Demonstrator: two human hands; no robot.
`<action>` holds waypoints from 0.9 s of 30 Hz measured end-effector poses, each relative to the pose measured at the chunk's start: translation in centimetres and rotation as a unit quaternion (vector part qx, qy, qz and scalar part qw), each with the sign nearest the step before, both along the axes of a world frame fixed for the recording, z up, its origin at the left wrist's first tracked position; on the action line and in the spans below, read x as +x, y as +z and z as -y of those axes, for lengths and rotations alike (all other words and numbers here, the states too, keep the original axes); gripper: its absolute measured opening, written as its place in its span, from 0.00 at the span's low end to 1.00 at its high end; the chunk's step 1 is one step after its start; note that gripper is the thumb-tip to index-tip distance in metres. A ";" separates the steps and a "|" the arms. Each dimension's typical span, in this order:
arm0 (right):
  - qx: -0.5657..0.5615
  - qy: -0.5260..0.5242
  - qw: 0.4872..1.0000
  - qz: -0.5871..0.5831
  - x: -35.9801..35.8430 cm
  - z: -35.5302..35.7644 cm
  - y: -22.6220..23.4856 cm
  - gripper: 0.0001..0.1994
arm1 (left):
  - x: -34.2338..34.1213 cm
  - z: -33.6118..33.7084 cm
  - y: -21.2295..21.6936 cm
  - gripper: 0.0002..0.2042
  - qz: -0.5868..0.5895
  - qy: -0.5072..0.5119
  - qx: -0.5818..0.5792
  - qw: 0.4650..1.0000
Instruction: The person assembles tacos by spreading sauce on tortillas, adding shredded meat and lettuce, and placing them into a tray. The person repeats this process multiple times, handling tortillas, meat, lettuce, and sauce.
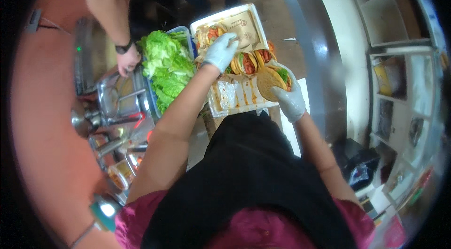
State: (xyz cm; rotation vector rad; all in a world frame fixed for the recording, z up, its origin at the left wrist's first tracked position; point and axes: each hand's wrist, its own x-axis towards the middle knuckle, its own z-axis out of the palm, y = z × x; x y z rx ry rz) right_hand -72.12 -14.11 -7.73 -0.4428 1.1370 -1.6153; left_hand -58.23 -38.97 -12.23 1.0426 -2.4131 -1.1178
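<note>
Right now the person's two gloved hands are working over a white tray [236, 100] of filled flatbread sandwiches, seen from above at the far edge of a dark apron. The left hand [221, 51] is reaching far across the tray, its white glove curled downward with fingertips pressing onto one sandwich [212, 34] in the far row; whether it is actually gripping that sandwich or only touching it I cannot tell. The right hand [290, 99] is grasping a folded flatbread [271, 82] at the tray's right side, the fingers wrapping under it, with green lettuce and red filling showing at its open edge. Between the two hands, more sandwiches [246, 62] are standing side by side, showing red sauce and green leaves. A second white tray [244, 16] lined with brown paper is lying just beyond, touching the far row. The near part of the first tray is showing bare, sauce-smeared paper.

Left of the trays, a blue-rimmed tub [188, 33] is holding a heap of green lettuce leaves [165, 63]. Further left, another person's bare hand [128, 60], wearing a dark wristband, is resting at a metal container [120, 96], and metal pots are crowding the counter [122, 145] nearer by. Shelves [394, 61] are standing at the right.
</note>
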 end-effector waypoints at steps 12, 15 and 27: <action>0.081 -0.134 0.985 0.067 1.4 -0.1 1.1 0.38 | -12.1 5.9 -7.0 0.13 0.334 -0.104 -0.085 0.933; 0.064 -0.131 0.987 0.063 1.1 -0.1 1.2 0.39 | -11.4 6.1 -4.5 0.10 0.319 -0.153 -0.143 0.924; 0.033 -0.059 0.997 0.035 -0.7 -1.6 1.8 0.38 | 5.9 -5.2 7.9 0.09 0.172 -0.287 0.004 0.942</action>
